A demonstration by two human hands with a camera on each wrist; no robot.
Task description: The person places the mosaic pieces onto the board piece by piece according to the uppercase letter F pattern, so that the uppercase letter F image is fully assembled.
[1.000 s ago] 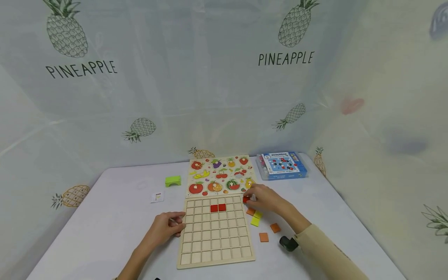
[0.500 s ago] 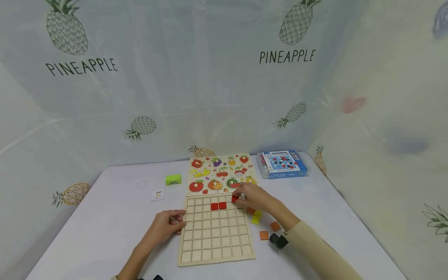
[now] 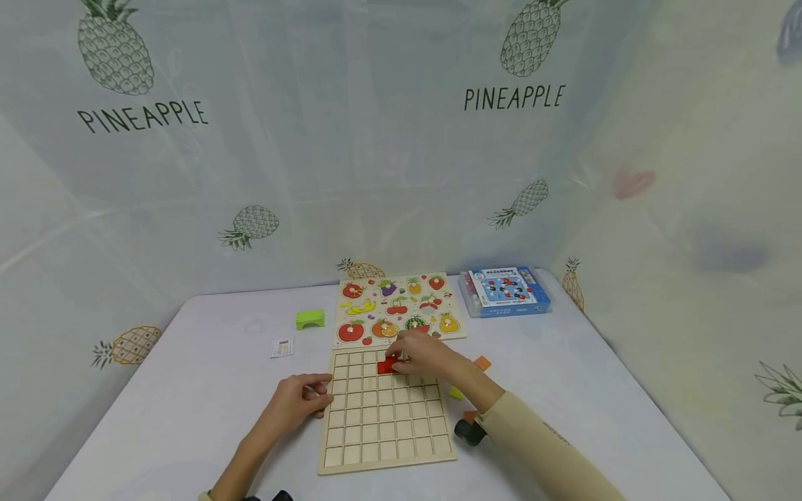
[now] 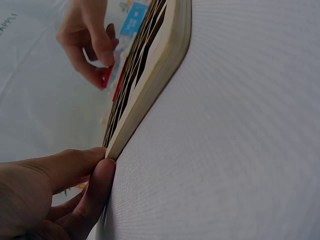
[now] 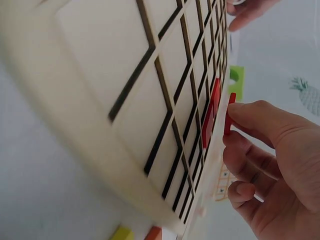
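Note:
A wooden grid board (image 3: pixel 376 466) lies on the table, with two red tiles (image 5: pixel 208 125) set side by side in its cells near the far edge. Thumb and finger of my right hand (image 5: pixel 280 160) pinch a third red tile (image 5: pixel 229 114), held just above the board beside those two. From the left, my left hand (image 3: pixel 294 405) grips the board's edge; in the left wrist view the thumb and fingers of that hand (image 4: pixel 65 190) pinch the board's rim (image 4: pixel 145 95).
Behind the grid lies a fruit picture board (image 3: pixel 376 309). A blue box (image 3: pixel 509 292) stands at the back right, a green block (image 3: pixel 310 319) and a small printed paper (image 3: pixel 282 348) at the left. Orange (image 3: pixel 482 363) and yellow tiles (image 3: pixel 456 392) lie right of the grid.
My right hand has carried the red tile leftwards from the board's right edge to over the top rows, near the two red tiles. The left hand stays at the board's edge.

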